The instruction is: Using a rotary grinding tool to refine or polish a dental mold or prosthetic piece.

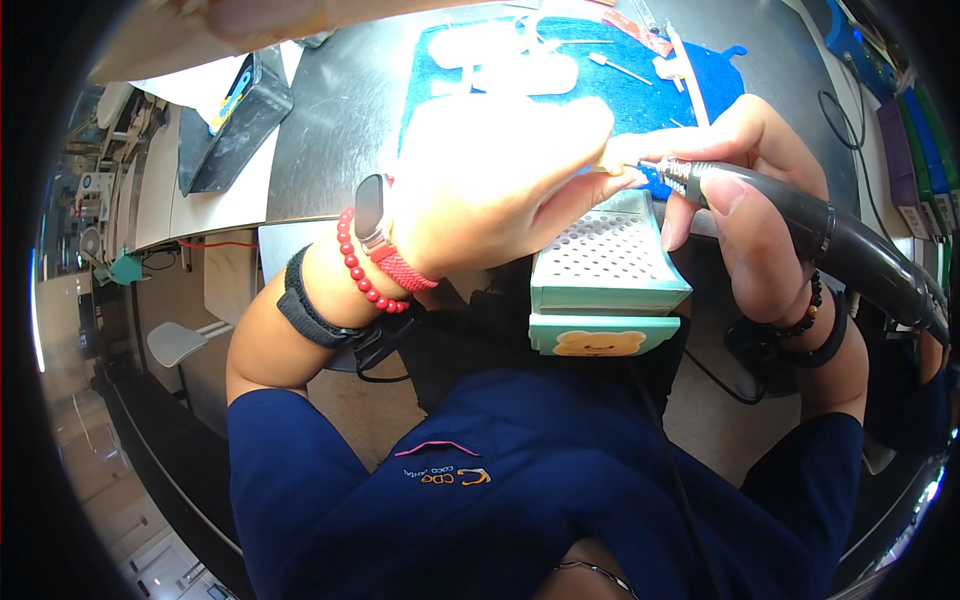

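My left hand [500, 185] is closed, thumb and fingertips pinching a small pale piece that glare and fingers mostly hide, so its kind cannot be made out. From the right, my right hand [757, 245] grips a dark rotary handpiece [850, 228] with a metal collar. Its thin tip points left and meets or nearly meets the piece at my left fingertips. Just below both hands stands a pale green box [605, 250] with a perforated sloping top and a cartoon picture on its front panel.
A blue mat [645, 100] on the metal bench [335, 125] carries overexposed white objects [525, 75] and several thin tools. At left stands a black box [235, 130]. A pale, blurred overhead shape [250, 25] crosses the top. Coloured binders or bins [900, 150] and a cable line the right.
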The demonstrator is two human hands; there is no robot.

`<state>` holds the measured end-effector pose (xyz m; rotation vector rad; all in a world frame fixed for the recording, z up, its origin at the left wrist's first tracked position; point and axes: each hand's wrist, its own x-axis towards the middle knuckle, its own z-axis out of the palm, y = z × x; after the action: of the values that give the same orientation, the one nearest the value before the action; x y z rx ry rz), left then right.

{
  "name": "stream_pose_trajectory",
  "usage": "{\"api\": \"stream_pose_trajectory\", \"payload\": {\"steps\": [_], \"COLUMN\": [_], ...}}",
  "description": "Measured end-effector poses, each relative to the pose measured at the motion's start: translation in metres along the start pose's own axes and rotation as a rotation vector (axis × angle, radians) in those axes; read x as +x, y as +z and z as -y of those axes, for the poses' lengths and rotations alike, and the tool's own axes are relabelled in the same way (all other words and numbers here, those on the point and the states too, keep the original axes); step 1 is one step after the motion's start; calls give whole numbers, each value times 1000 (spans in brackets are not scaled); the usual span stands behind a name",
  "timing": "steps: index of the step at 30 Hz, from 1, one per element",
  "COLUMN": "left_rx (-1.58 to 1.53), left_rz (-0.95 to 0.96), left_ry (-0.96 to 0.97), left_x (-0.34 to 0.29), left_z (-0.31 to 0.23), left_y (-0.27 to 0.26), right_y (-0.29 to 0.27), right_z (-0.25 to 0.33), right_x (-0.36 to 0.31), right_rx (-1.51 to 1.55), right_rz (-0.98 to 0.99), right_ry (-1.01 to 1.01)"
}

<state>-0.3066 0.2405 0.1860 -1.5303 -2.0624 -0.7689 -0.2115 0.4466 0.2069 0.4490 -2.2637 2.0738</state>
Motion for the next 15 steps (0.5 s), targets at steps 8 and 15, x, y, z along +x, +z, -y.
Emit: {"api": "stream_pose_trajectory", "payload": {"steps": [8, 15], "left_rx": [8, 32], "left_rz": [-48, -16], "left_ry": [65, 50], "left_x": [-1, -3], "left_z": [0, -1], "left_y": [-1, -3], "right_y": [3, 2], "right_z": [1, 3], "right_x": [-2, -2], "right_rx": [-35, -23], "right_rz": [1, 20], "right_ry": [-77, -47]}}
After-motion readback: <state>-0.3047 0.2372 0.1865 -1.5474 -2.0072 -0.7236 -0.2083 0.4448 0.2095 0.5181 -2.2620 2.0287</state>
